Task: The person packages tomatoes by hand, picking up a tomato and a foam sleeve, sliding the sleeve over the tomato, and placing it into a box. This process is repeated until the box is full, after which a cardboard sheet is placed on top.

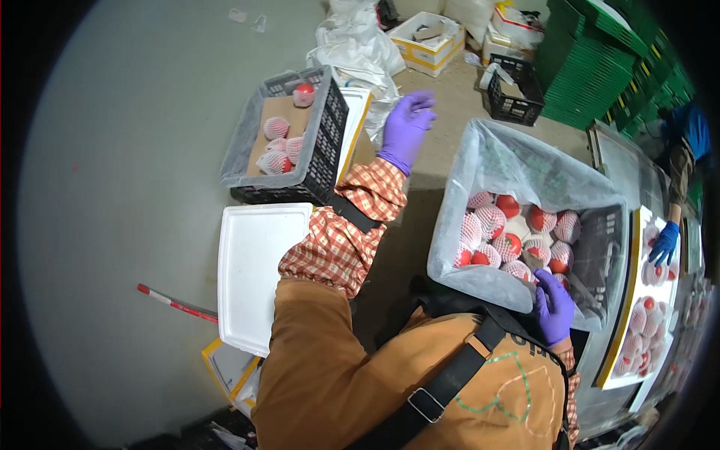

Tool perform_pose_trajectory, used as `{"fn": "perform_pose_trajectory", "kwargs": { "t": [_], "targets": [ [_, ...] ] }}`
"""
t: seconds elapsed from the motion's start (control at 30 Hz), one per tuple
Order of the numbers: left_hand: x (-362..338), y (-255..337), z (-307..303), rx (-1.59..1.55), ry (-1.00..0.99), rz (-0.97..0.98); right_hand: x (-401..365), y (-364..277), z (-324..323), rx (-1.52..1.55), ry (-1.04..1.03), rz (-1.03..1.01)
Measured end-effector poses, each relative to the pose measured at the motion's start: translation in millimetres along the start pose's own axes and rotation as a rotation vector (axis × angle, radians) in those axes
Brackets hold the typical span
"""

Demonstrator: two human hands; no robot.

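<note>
My left hand (407, 131), in a purple glove, is raised over the floor between two crates. Its fingers are loosely bent and apart, with nothing visible in them. My right hand (554, 309), also purple-gloved, is at the near rim of a lined crate (480, 289). Its fingers are slightly curled and apart, and I see nothing held. Inside that crate lie several red round fruits (491, 222) like tomatoes, in foam net sleeves. To the left, a black lined crate (321, 150) holds several netted fruits (276, 128) on brown cardboard.
A white foam lid (259, 274) lies beside my left arm. At right, another person's blue-gloved hand (664, 244) touches netted fruit in a white box (616, 352). Stacked green crates (581, 71), a small black crate (516, 101) and a white-and-yellow box (429, 56) stand behind.
</note>
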State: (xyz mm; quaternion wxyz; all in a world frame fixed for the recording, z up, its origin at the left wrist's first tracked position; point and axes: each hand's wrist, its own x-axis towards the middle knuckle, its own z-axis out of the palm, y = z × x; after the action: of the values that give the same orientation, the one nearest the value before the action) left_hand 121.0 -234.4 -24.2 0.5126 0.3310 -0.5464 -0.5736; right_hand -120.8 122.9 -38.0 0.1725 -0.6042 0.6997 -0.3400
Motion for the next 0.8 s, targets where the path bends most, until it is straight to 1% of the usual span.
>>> {"fn": "perform_pose_trajectory", "kwargs": {
  "t": [0.03,0.07,0.1,0.17,0.2,0.27,0.3,0.37,0.4,0.5,0.53,0.57,0.6,0.63,0.67,0.7,0.73,0.8],
  "targets": [
    [-6.8,7.4,19.4,0.017,-0.135,0.032,0.3,-1.2,-1.3,-0.028,-0.003,-0.007],
    [-15.7,16.5,35.8,0.016,-0.159,0.019,0.4,0.4,-0.2,-0.021,0.015,-0.016],
    [-25.8,24.1,53.4,0.03,-0.287,-0.008,1.3,-0.4,-1.0,-0.032,0.013,-0.03],
    [-43.6,17.4,84.9,0.053,-0.532,-0.061,4.2,-2.8,-6.0,-0.032,0.022,-0.055],
    [-51.4,13.8,98.4,0.022,-0.589,-0.091,4.8,-1.5,-9.3,-0.025,0.033,-0.063],
    [-66.8,7.7,119.9,0.311,-0.81,-0.104,0.7,5.3,-16.0,0.103,0.045,-0.002],
    [-73.2,5.7,128.7,0.277,-0.87,-0.144,-1.1,5.2,-22.8,0.147,0.082,0.015],
    [-80.6,2.7,139.1,0.546,-1.108,-0.174,-6.1,16.1,-38.6,0.215,0.169,0.02],
    [-85.4,-5.6,144.6,0.539,-1.137,-0.199,-11.1,24.3,-45.0,0.238,0.218,0.016],
    [-90.9,-20.5,166.5,0.952,-1.214,-0.249,-30.7,51.0,-65.9,0.307,0.299,0.099],
    [-91.9,-33.5,169.3,0.962,-1.226,-0.258,-36.1,56.6,-72.9,0.314,0.321,0.122],
    [-93.2,-57.9,166.8,1.1,-1.252,-0.099,-42.0,62.3,-75.9,0.309,0.331,0.139],
    [-92.8,-64.1,173.8,1.232,-1.276,0.064,-44.9,65.0,-78.5,0.318,0.34,0.148],
    [-92.6,-72.1,184.1,1.357,-1.306,-0.035,-47.0,67.1,-80.9,0.333,0.338,0.145],
    [-94.1,-81.1,195.5,1.36,-1.32,-0.037,-48.3,68.8,-84.0,0.347,0.333,0.142],
    [-95.9,-92.2,206.0,1.453,-1.362,-0.094,-46.9,68.8,-87.9,0.269,0.317,0.097],
    [-98.0,-102.6,214.8,1.547,-1.402,-0.152,-45.3,70.0,-85.8,0.24,0.345,0.071],
    [-100.6,-123.4,226.4,1.548,-1.427,-0.146,-42.9,70.4,-85.7,0.114,0.331,0.032]
  ]
}}
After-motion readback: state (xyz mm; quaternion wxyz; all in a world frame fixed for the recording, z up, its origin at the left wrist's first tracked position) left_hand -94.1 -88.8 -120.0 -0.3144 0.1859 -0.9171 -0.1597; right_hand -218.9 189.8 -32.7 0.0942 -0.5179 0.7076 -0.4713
